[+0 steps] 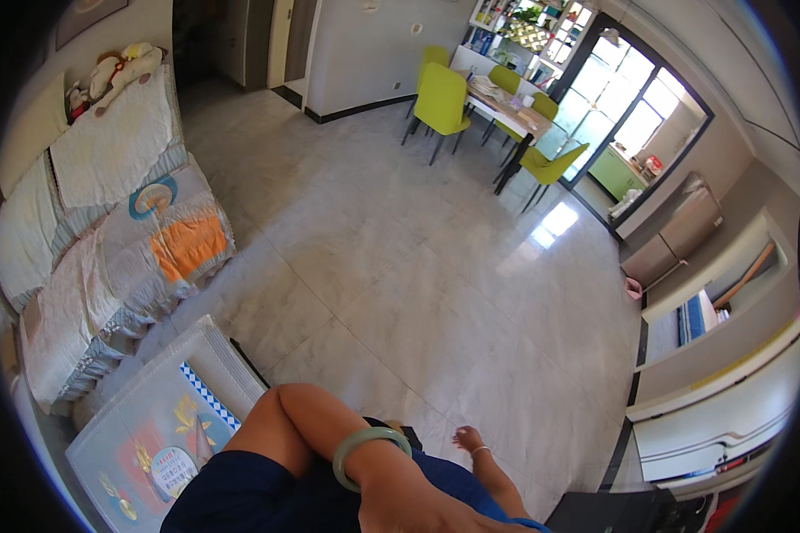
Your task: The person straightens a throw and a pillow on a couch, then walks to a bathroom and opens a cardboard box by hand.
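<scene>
My right hand (468, 440), with a thin light bracelet at its wrist, hangs over the floor tiles (400, 346). Its fingers are loosely bent and slightly apart, and nothing shows in them. A pale green bangle (372, 458) circles my left arm, which crosses in front of my dark blue clothing (233, 496). Past the bangle, bare skin runs together with bent bare limbs, so I cannot make out the left hand's fingers. Nearest on that side is a low table with a printed cover (127, 426), where a round card (173, 472) bears writing.
A sofa with quilted covers (107, 266) and plush toys (117, 73) stands at the left. Green chairs (442, 100) surround a dining table (507, 106) at the back. At right are a refrigerator (680, 226) and a white cabinet (720, 426); a black box-like object (613, 513) stands at lower right.
</scene>
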Action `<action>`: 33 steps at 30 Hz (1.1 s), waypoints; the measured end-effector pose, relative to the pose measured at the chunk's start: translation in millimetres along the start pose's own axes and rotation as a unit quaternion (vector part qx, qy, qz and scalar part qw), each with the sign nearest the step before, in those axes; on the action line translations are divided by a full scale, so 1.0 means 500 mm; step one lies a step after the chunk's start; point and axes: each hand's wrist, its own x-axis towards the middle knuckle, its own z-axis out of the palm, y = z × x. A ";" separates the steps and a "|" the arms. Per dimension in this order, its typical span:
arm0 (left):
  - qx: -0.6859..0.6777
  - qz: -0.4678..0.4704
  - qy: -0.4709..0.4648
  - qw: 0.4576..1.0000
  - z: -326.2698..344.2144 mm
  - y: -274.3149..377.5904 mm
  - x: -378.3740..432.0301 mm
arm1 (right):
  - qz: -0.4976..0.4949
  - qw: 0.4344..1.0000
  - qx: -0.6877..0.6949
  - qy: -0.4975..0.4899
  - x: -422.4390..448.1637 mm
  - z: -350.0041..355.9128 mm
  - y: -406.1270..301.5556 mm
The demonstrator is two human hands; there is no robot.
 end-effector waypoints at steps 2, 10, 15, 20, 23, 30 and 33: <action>-0.029 -0.024 0.012 0.999 -0.095 0.028 -0.016 | 0.052 0.998 -0.031 0.007 0.029 -0.035 -0.066; 0.158 -0.087 0.019 0.983 -0.524 0.148 -0.129 | 0.101 0.986 -0.111 -0.076 0.314 -0.122 -0.369; 0.394 -0.469 0.261 0.746 -0.851 0.295 -0.276 | 0.057 0.991 -0.106 -0.052 0.655 -0.041 -0.776; 0.461 -0.469 0.690 0.302 -0.965 0.488 -0.817 | -0.479 0.587 -0.625 -0.187 1.071 0.107 -1.189; 0.472 -0.608 0.633 -0.086 -0.701 0.613 -1.160 | -0.256 0.912 -0.122 -0.296 0.874 0.478 -1.491; 0.197 -0.800 0.474 -0.310 -0.473 0.758 -1.397 | -0.299 0.816 -0.318 -0.380 0.968 0.764 -1.741; 0.240 -0.806 0.469 -0.269 -0.696 0.906 -1.414 | -0.597 0.222 -0.710 -0.301 1.032 0.814 -1.855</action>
